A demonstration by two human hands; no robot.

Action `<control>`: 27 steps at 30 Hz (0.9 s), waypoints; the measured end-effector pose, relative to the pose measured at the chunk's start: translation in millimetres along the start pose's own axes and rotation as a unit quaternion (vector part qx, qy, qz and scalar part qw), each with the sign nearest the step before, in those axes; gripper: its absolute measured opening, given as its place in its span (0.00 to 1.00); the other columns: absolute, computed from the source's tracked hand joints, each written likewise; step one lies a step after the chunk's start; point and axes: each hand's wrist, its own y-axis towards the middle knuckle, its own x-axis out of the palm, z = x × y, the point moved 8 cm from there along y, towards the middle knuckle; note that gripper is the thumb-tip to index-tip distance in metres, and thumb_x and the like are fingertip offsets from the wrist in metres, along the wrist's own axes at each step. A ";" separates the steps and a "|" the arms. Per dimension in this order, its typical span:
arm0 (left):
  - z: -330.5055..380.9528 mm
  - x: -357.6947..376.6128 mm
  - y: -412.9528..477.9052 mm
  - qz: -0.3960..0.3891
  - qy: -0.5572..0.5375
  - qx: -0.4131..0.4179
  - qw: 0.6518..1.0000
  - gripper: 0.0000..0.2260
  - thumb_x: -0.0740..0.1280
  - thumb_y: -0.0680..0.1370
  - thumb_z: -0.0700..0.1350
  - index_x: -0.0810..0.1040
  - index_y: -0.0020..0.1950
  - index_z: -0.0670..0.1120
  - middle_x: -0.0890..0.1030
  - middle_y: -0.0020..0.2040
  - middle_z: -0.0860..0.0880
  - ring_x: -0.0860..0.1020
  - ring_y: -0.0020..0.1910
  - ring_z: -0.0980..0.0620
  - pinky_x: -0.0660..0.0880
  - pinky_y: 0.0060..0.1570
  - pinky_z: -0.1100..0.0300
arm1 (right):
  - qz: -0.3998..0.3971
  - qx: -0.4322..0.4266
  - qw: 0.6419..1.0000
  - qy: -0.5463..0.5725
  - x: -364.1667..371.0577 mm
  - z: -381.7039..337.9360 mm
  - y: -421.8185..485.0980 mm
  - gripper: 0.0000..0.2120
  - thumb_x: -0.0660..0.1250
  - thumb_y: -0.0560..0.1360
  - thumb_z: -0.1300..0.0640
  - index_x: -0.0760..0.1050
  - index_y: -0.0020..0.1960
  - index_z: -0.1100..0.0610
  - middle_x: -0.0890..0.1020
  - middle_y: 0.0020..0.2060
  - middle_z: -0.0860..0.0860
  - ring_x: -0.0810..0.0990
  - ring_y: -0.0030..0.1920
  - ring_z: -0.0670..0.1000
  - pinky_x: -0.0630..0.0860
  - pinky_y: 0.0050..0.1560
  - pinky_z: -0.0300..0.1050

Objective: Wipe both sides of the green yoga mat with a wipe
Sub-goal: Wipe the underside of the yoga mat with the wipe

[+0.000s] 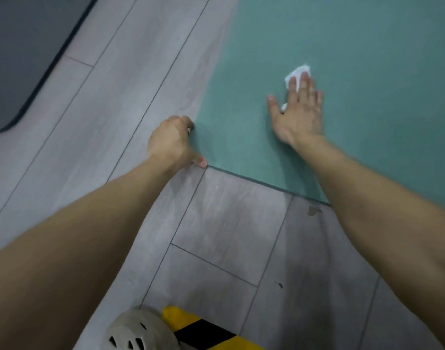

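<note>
I see pale grey wood-look floor planks [229, 223] with dark seams. A dark grey mat [27, 59] lies on them. Far from that mat are a yellow-and-black striped strip [203, 334] and a pale perforated shoe [138, 334].

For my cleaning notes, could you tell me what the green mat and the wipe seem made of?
The mat looks like matte foam or rubber: thin, flat, no shine. The wipe looks like white tissue or nonwoven cloth, crumpled under the right hand.
</note>
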 end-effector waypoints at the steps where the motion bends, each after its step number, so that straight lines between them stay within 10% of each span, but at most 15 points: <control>1: -1.7 -0.4 0.8 -0.001 -0.011 -0.005 1.000 0.48 0.89 0.49 0.57 0.79 0.67 0.50 0.83 0.57 0.51 0.81 0.54 0.46 0.81 0.54 0.48 | -0.015 -0.108 0.994 0.000 8.9 -41.1 -20.0 0.41 0.41 0.82 0.31 0.48 0.87 0.55 0.47 0.86 0.54 0.44 0.86 0.54 0.44 0.85 0.58; 5: -5.9 -4.5 4.9 0.000 -0.027 -0.018 0.999 0.45 0.89 0.49 0.59 0.79 0.64 0.53 0.83 0.52 0.54 0.82 0.50 0.48 0.81 0.51 0.51 | -0.099 -0.458 0.882 -0.050 30.5 -123.0 -86.1 0.34 0.42 0.86 0.34 0.50 0.87 0.50 0.49 0.86 0.49 0.45 0.86 0.48 0.40 0.85 0.52; 10: -19.3 4.5 -2.5 0.036 -0.043 -0.045 0.997 0.41 0.87 0.49 0.62 0.81 0.61 0.57 0.84 0.48 0.57 0.82 0.50 0.49 0.79 0.55 0.48 | -0.025 -0.071 0.997 -0.021 -5.0 -28.3 30.7 0.39 0.40 0.82 0.32 0.49 0.87 0.53 0.47 0.86 0.53 0.45 0.86 0.53 0.41 0.85 0.56; 12: -22.7 6.0 -4.9 0.050 -0.042 -0.063 0.996 0.36 0.86 0.48 0.64 0.80 0.52 0.55 0.83 0.44 0.57 0.82 0.47 0.50 0.77 0.56 0.48 | -0.028 -0.180 0.983 0.005 7.0 -74.4 1.8 0.41 0.42 0.82 0.32 0.49 0.87 0.56 0.48 0.86 0.56 0.46 0.86 0.54 0.42 0.85 0.56; 15: -26.1 7.1 -8.1 0.054 -0.036 -0.092 0.994 0.32 0.85 0.50 0.67 0.77 0.43 0.54 0.82 0.37 0.56 0.80 0.42 0.52 0.76 0.57 0.48 | -0.098 -0.494 0.863 -0.047 37.9 -129.9 -69.4 0.34 0.46 0.86 0.36 0.51 0.87 0.52 0.51 0.86 0.53 0.48 0.86 0.51 0.41 0.85 0.50; 20: -31.5 9.3 -9.0 0.038 -0.041 -0.118 0.991 0.32 0.86 0.50 0.66 0.78 0.43 0.52 0.81 0.37 0.55 0.80 0.43 0.49 0.76 0.54 0.49 | -0.037 -0.139 0.989 -0.022 0.6 -80.5 36.5 0.39 0.40 0.83 0.32 0.48 0.87 0.53 0.47 0.87 0.53 0.44 0.86 0.52 0.40 0.85 0.55; 25: -27.8 4.7 -3.6 0.013 -0.023 -0.132 0.991 0.29 0.87 0.54 0.64 0.79 0.43 0.51 0.84 0.40 0.53 0.83 0.46 0.49 0.77 0.59 0.50 | -0.088 -0.504 0.857 -0.056 34.7 -151.5 -45.8 0.38 0.47 0.84 0.29 0.51 0.87 0.50 0.51 0.86 0.51 0.48 0.86 0.50 0.41 0.85 0.49; 27: -27.5 3.6 -2.6 0.001 -0.026 -0.140 0.990 0.31 0.87 0.50 0.64 0.80 0.43 0.50 0.84 0.41 0.52 0.83 0.46 0.48 0.77 0.59 0.50 | -0.045 -0.343 0.938 -0.031 10.2 -131.5 17.6 0.40 0.42 0.82 0.29 0.52 0.87 0.51 0.52 0.86 0.53 0.49 0.86 0.53 0.41 0.84 0.51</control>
